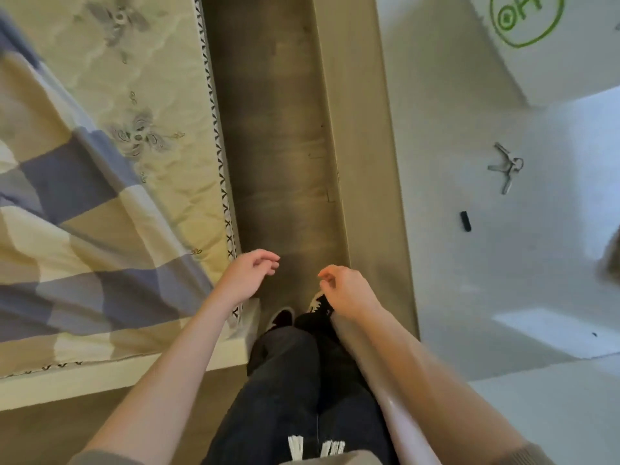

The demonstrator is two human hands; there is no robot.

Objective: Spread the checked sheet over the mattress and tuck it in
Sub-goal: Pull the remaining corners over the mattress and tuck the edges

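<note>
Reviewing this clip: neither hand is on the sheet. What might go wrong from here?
1. The blue-and-cream checked sheet lies skewed, leaving the quilted cream mattress bare along the aisle edge, and the left hand and right hand hold nothing; tucking now would likely leave it short there.
2. The wooden floor strip is narrow; an elbow might sweep the metal keys off the white surface.

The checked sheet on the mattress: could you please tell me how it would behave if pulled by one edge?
The checked sheet looks floppy: its soft folds suggest it would sag and bunch. It seems thin, so probably light. It may drag rather than glide on the quilted mattress.
</note>
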